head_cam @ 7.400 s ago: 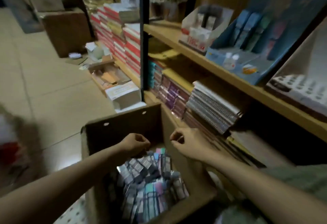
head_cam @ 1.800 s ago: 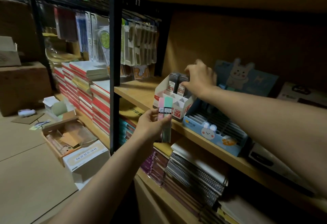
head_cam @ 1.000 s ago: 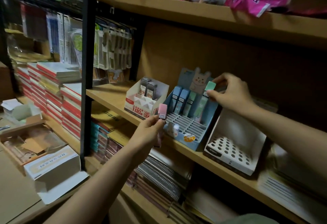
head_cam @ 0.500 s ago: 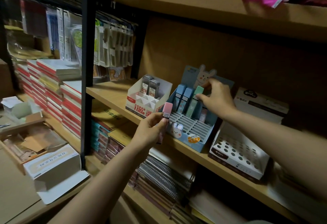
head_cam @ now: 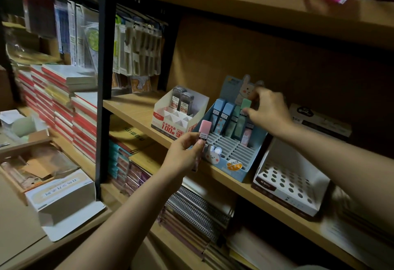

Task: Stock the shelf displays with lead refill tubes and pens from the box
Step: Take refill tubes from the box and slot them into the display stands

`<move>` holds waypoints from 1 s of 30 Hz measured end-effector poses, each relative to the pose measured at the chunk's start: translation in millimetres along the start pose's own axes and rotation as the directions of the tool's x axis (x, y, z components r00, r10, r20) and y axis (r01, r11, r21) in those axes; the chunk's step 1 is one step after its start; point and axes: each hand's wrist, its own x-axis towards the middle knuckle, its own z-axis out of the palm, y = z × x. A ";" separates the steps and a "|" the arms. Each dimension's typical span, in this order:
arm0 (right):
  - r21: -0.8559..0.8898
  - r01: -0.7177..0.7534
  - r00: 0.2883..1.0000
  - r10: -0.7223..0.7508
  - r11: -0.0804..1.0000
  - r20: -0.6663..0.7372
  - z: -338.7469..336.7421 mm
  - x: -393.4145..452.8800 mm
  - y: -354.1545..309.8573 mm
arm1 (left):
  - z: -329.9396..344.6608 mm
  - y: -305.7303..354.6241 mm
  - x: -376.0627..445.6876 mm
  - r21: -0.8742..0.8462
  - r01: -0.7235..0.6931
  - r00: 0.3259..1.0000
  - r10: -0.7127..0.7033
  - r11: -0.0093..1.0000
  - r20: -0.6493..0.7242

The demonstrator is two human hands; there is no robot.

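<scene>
From the head camera, the right hand (head_cam: pixel 267 109) pinches the top of a green plastic lead refill tube (head_cam: pixel 242 118) that stands in the back row of the blue cardboard bunny display box (head_cam: pixel 232 152) on the wooden shelf (head_cam: pixel 136 109). This looks like the putting-in step, with the tube nearly seated. The left hand (head_cam: pixel 183 156) holds a pink-capped lead refill tube (head_cam: pixel 202 139) upright, just in front of the display. Next, I think, the green tube needs letting go and the pink one needs an empty slot.
</scene>
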 end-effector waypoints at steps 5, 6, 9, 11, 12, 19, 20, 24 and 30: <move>0.013 0.004 1.000 -0.004 1.000 0.022 7.5 -9.6 3.8 | -0.7 2.7 -1.8 0.012 0.009 1.000 -0.008 1.000 -0.006; 0.007 -0.002 1.000 0.002 1.000 0.027 7.8 -10.8 4.5 | -1.0 2.7 -2.2 0.021 0.008 1.000 -0.008 1.000 -0.008; -0.029 -0.005 1.000 0.006 1.000 0.018 6.0 -12.0 5.0 | -1.4 2.1 -3.3 0.025 0.009 1.000 -0.009 1.000 0.001; -0.127 0.015 1.000 -0.015 0.992 0.002 3.7 -11.2 4.1 | -1.4 2.4 -3.9 0.024 0.009 1.000 -0.009 1.000 0.006; -0.200 0.032 0.999 -0.034 0.979 -0.008 2.5 -10.5 3.6 | -1.3 2.1 -4.0 0.026 0.010 1.000 -0.010 1.000 0.006; -0.474 0.125 0.991 -0.133 0.872 0.016 7.8 -13.8 0.6 | -2.2 0.2 -2.9 0.015 0.018 1.000 -0.018 1.000 0.007; -0.498 0.136 0.989 -0.145 0.856 0.021 8.9 -16.0 0.1 | -2.2 0.1 -2.6 0.015 0.021 1.000 -0.022 1.000 0.007; -0.537 0.126 0.992 -0.118 0.834 0.049 5.6 -22.0 -6.2 | -1.6 1.2 -3.6 0.014 0.023 1.000 -0.023 1.000 0.005; 0.170 0.089 0.985 -0.112 0.981 0.130 -5.3 -42.7 -32.1 | 4.7 10.2 -10.4 0.041 -0.063 0.998 0.063 0.997 0.000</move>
